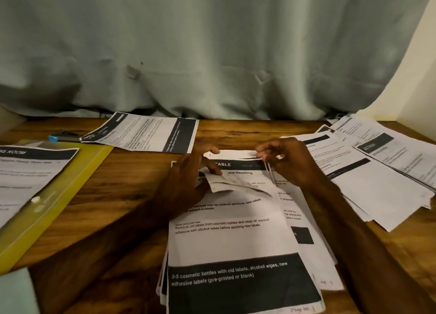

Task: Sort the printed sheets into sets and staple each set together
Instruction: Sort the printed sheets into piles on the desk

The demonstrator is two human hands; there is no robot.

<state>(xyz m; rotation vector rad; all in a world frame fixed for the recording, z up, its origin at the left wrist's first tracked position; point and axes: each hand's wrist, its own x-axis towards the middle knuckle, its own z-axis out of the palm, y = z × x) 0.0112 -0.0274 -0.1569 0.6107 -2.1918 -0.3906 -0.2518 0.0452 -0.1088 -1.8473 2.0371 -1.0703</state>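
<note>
A stack of printed sheets lies in front of me on the wooden table; its top page has black bands and text about cosmetic bottles. My left hand rests on the upper left of the stack and pinches a curled-up corner of paper. My right hand pinches the far right edges of several sheets at the top of the stack. A stapler with a blue end lies far left, partly under a printed set.
A spread of printed sheets covers the right side of the table. At left, a sheet lies on a yellow folder. A grey-green curtain hangs behind the table.
</note>
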